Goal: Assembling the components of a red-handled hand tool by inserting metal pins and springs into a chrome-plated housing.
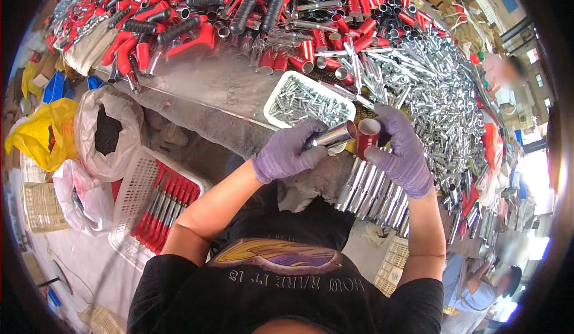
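My left hand, in a purple glove, grips a shiny metal tube that points to the right. In its own purple glove, my right hand holds a short red tube with its open end facing the metal tube's tip. The two pieces meet just in front of a white tray filled with small silver parts. A row of finished silver tubes lies below my right hand at the bench edge.
The bench carries red-and-black handles, red tubes and a heap of silver tubes. A white basket with red-handled pieces, white sacks and a yellow bag stand at left. Other people work at right.
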`<action>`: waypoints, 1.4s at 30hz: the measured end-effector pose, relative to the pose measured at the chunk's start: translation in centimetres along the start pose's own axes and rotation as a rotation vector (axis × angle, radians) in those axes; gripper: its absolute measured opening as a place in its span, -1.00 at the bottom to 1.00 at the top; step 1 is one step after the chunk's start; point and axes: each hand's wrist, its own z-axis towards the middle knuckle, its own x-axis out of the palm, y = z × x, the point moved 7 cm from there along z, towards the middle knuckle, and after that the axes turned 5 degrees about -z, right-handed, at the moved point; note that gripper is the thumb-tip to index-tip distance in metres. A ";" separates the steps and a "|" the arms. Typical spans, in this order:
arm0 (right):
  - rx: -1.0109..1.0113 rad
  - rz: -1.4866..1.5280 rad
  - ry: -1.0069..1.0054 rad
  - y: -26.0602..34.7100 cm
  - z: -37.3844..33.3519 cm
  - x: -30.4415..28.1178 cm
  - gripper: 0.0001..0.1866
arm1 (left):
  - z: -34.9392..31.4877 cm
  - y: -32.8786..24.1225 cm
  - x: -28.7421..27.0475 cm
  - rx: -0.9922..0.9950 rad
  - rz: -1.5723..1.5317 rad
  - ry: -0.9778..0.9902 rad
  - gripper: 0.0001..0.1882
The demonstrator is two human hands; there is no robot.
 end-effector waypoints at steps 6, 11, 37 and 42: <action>-0.047 -0.042 -0.129 0.4 0.3 -0.1 -0.34 | 0.1 -0.3 1.0 0.012 -0.157 0.128 -0.17; -0.101 -0.224 -0.158 2.9 0.4 0.4 -0.43 | 0.3 0.0 1.1 0.053 -0.193 0.115 -0.02; 0.586 -0.843 0.295 -18.5 1.3 -4.6 -0.66 | -0.9 0.7 0.1 -0.130 -0.308 -0.031 -0.46; 0.567 -0.845 0.385 -19.0 0.7 -4.5 -0.58 | -1.0 0.0 0.4 -0.095 -0.242 -0.014 -0.48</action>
